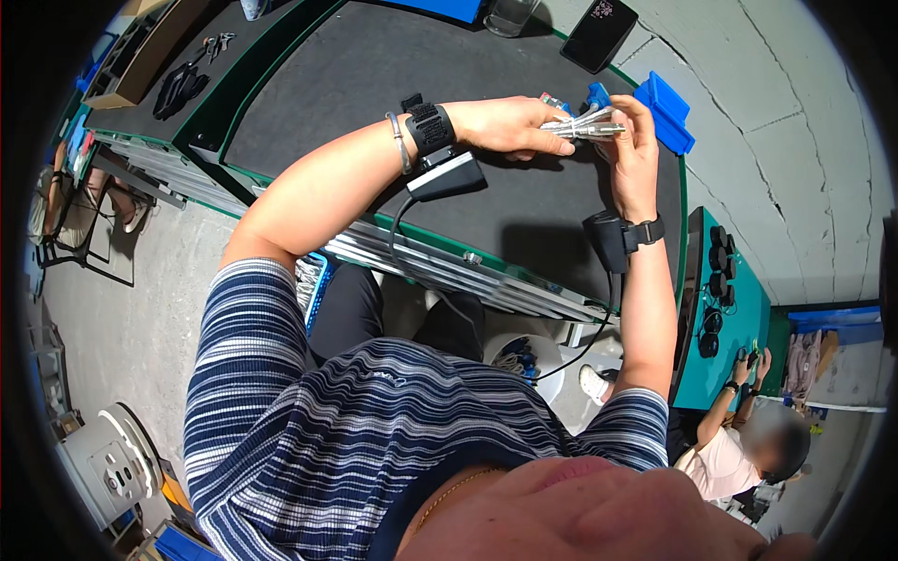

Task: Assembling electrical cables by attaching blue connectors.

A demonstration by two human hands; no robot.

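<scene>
Over the far right part of the dark work mat (374, 84), both my hands are closed on a bundled cable (582, 123) with a clear silvery jacket. My left hand (514, 126) reaches in from the left and pinches the coil's left side. On the other side, the fingers of my right hand (638, 154) close round its end by a metal plug (610, 130). A blue connector (597, 95) shows just above the coil, beside my right fingertips. Behind my left fingers a small colourful item (554, 101) is partly hidden.
A blue bin (666, 112) stands at the table's right edge, near a black phone (599, 35) and a clear cup (510, 17). Below the table is a white bucket (552, 379) with cables. A co-worker (730, 458) sits at the teal table (697, 365) on the right.
</scene>
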